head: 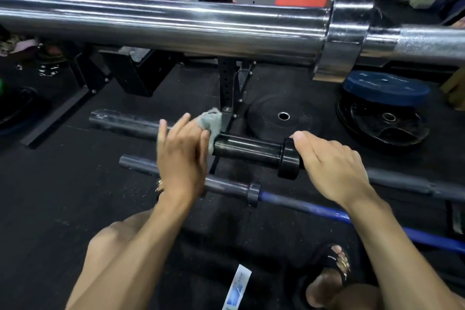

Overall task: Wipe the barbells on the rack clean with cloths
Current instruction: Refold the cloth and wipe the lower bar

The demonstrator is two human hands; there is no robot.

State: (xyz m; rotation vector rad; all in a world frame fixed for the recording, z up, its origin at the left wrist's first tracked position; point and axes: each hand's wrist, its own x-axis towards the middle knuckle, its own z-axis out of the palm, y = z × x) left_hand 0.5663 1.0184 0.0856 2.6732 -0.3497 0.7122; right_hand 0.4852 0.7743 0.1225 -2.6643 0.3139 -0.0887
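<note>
A black barbell sleeve (247, 150) lies across the middle of the view on the rack. My left hand (182, 158) presses a grey cloth (210, 122) against that sleeve, fingers fairly straight over it. My right hand (332, 166) rests on the bar just right of the black collar (289, 158), thumb along the collar's top. Lower down lies a second barbell with a grey sleeve (141, 165) and a blue shaft (314, 209). A thick chrome barbell (176, 25) crosses the top of the view, close to the camera.
A black rack upright (227, 88) stands behind the bars. A black weight plate (283, 117) lies flat on the rubber floor, and a blue plate (385, 87) sits on a black one at the right. My sandalled foot (329, 277) is bottom right.
</note>
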